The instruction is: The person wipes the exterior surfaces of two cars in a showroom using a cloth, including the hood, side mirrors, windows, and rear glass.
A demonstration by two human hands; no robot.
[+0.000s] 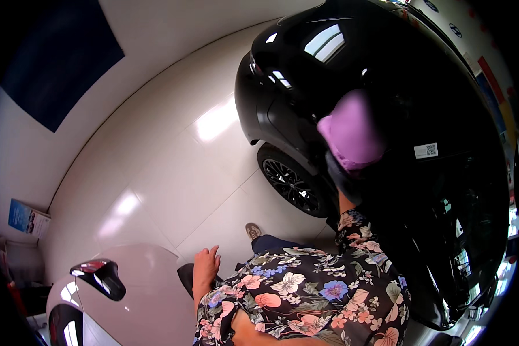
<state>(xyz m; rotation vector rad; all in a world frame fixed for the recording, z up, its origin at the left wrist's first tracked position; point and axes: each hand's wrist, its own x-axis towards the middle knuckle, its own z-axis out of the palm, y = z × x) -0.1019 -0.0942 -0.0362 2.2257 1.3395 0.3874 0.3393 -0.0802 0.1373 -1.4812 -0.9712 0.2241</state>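
Note:
A blurred pink cloth or mitt [354, 132] with a dark grey part [342, 177] covers my right hand, against the side of a glossy black car [294, 56]. Only the wrist [347, 201] shows below it, so the fingers are hidden. My left hand [206, 264] holds nothing, its fingers extended and slightly apart, between my body and a beige car [142, 289]. A dark object [185, 277] shows beside and behind that hand. Below the cloth is the black car's wheel [292, 184], with dark multi-spoke rims.
The beige car's black door mirror [99, 279] juts out at lower left. A sticker with a printed code [426, 150] is on the black car. My shoe [253, 231] stands on glossy floor tiles [155, 173]. A dark blue panel [65, 56] and a printed brochure [28, 218] are along the wall.

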